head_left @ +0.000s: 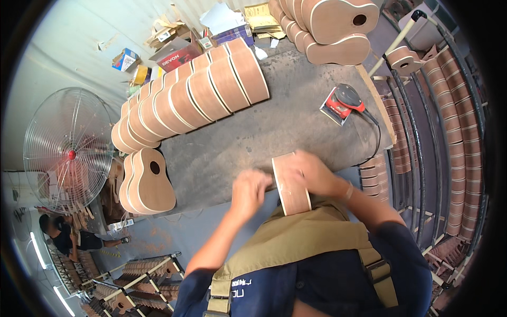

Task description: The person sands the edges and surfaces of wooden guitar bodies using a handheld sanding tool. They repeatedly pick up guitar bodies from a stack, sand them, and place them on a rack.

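Note:
A small guitar-shaped wooden body (293,196), like a ukulele body, stands on its edge in front of my apron, its pale-bound side strip facing up. My right hand (317,174) grips it from the right, the fingers bent over the side and slightly blurred. Just off its left edge is my left hand (249,189), with its fingers curled together. Whatever may be inside those fingers is hidden. The lower end of the body rests close against my tan apron (306,232).
On the grey workbench (227,145) lie a red-and-black sander (344,103) with a cord, a long row of bodies (195,92) and a pair (148,182). More bodies (343,24) are stacked behind. A large fan (71,154), racks (412,132) and another person (68,238) stand around.

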